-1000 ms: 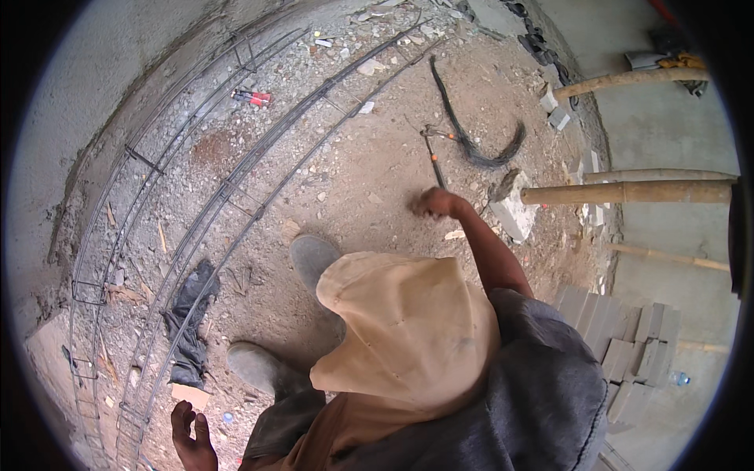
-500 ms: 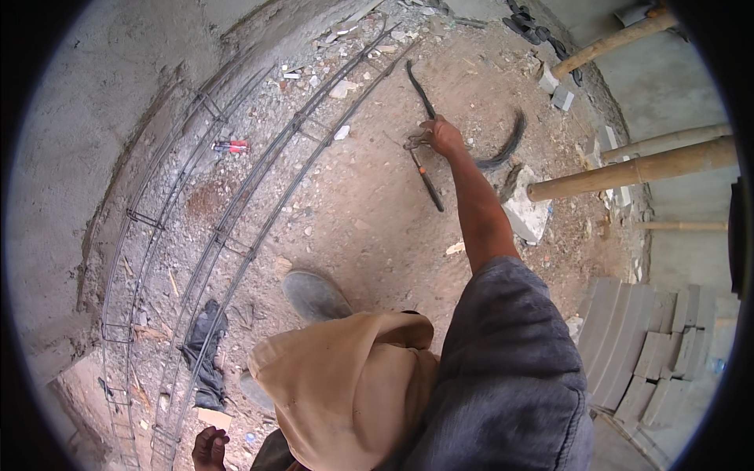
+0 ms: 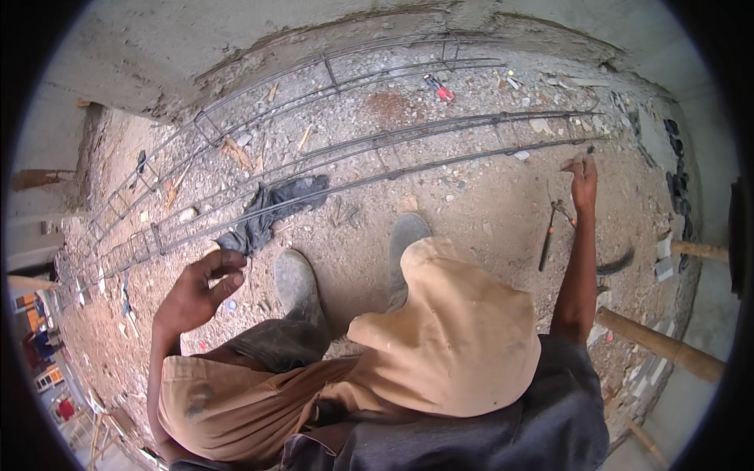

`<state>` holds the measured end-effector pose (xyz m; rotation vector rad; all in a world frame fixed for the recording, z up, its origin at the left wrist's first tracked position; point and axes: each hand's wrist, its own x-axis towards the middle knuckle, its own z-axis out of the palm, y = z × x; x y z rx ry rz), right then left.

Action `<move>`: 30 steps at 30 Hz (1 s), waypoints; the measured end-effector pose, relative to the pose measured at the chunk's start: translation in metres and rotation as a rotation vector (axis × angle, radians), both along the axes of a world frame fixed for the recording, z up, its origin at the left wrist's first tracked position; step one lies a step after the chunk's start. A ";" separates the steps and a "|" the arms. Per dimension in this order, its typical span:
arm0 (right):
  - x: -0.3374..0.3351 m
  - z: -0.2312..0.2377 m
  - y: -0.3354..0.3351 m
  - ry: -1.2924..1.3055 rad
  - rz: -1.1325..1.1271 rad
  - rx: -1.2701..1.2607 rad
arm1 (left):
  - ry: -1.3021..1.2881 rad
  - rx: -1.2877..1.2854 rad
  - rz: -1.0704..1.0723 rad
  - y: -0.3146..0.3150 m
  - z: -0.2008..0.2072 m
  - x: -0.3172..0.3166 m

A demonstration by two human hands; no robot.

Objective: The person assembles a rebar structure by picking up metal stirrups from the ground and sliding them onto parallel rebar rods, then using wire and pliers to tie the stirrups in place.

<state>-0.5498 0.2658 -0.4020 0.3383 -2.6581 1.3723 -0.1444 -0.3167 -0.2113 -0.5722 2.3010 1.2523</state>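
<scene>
My left hand (image 3: 196, 292) hovers above my left knee, its fingers loosely curled and the thumb apart, with nothing visible between them. My right arm reaches forward to the right, and my right hand (image 3: 582, 179) is low over the ground with its fingertips drawn together. What they pinch is too small to make out. Beside it lie pincers (image 3: 547, 242) with dark, orange-marked handles. A dark bundle of thin wire (image 3: 616, 264) shows beyond my forearm, which hides part of it. Close to my right fingertips are the ends of a steel rebar cage (image 3: 440, 161).
A second rebar cage (image 3: 330, 76) runs along the rough wall. Red-handled pliers (image 3: 440, 88) lie on the gravel, and a crumpled black plastic sheet (image 3: 275, 206) lies under the nearer cage. Bamboo poles (image 3: 660, 343) and pale blocks stand at the right. Rubble litters the ground.
My view has swung left, so the cages now lie across it. My left hand has come fully into sight. My right hand has shifted from the wire bundle's middle toward its far end.
</scene>
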 end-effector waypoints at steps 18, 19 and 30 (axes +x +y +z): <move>0.178 0.261 -0.420 -0.858 1.024 -0.774 | 1.074 0.575 0.365 0.017 0.032 -0.132; 0.180 0.262 -0.426 -0.859 0.977 -0.745 | 1.099 0.539 0.369 0.016 0.034 -0.131; 0.175 0.222 -0.460 -0.684 1.053 -0.544 | 1.032 0.784 0.612 -0.023 0.019 -0.124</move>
